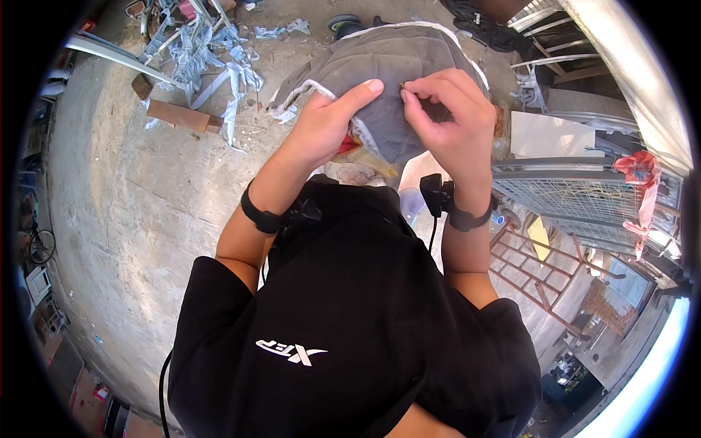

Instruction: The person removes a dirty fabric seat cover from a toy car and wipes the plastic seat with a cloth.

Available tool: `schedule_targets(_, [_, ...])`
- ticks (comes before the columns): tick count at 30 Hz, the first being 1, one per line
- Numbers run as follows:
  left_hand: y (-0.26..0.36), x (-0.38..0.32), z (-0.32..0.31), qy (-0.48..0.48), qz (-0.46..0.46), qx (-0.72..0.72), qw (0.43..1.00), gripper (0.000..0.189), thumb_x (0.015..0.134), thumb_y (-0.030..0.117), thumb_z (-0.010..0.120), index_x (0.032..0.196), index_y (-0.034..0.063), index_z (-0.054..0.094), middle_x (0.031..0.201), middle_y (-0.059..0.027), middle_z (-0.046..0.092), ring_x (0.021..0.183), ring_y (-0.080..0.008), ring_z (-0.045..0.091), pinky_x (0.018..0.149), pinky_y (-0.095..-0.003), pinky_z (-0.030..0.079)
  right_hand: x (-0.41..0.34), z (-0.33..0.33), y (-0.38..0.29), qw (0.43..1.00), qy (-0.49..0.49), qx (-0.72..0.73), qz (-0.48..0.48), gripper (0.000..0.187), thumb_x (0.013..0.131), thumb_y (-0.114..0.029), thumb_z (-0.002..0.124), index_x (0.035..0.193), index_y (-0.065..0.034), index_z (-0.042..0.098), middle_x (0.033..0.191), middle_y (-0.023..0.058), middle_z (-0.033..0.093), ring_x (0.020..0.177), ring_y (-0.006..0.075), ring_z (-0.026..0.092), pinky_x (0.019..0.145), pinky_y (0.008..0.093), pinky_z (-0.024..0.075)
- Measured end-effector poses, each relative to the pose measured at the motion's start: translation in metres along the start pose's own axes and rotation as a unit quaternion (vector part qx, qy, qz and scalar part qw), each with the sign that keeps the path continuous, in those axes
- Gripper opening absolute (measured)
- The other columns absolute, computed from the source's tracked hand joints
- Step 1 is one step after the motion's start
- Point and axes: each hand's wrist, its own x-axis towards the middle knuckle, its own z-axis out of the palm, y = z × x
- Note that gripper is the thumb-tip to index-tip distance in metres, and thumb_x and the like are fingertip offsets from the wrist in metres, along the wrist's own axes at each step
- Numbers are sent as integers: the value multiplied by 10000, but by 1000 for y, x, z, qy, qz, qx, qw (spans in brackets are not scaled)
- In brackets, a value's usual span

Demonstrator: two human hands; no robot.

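A grey quilted cloth (pixel 378 60) with white piped edging spreads before me at the top of the view. My left hand (pixel 334 117) grips its near edge, with the thumb flat on top and the other fingers hidden beneath. Just to the right, my right hand (pixel 452 112) pinches a tiny brownish piece between thumb and forefinger, over the cloth. That piece is too small to identify. Below the near edge shows some red and yellow material (pixel 350 147), partly covered. Both wrists wear black straps with small devices.
Torn pale strips (pixel 202 49) hang and lie around a metal frame at upper left, near a brown wooden block (pixel 178 116). At right stand a wire mesh panel (pixel 569 189), a white board (pixel 550 135) and a rusty metal grid frame (pixel 539 268). Concrete floor (pixel 131 219) stretches left.
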Motion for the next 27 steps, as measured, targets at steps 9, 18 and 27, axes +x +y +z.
schedule_targets(9, [-3, 0, 3, 22, -30, -2, 999, 314, 923, 163, 571, 1187, -6, 544, 1137, -72, 606, 1023, -148, 582, 888, -300, 471, -8, -6, -4, 998, -32, 34, 44, 166, 678, -29, 718, 839, -57, 689, 716, 36, 587, 674, 168, 571, 561, 271, 462])
schedule_targets(18, [-2, 4, -2, 14, -23, -6, 1000, 329, 918, 162, 577, 1199, -3, 533, 1142, -71, 603, 1032, -145, 575, 896, -297, 462, -4, 3, -8, 997, -2, 41, 65, 166, 690, -27, 753, 847, -43, 700, 729, 44, 600, 669, 176, 574, 563, 278, 459])
schedule_targets(27, [3, 4, -6, 22, -19, -17, 999, 295, 912, 120, 572, 1164, -32, 548, 1118, -107, 618, 1013, -173, 600, 901, -318, 475, 1, 10, -14, 994, -13, 54, 94, 98, 737, -16, 716, 812, -25, 655, 723, 48, 584, 626, 157, 555, 567, 272, 443])
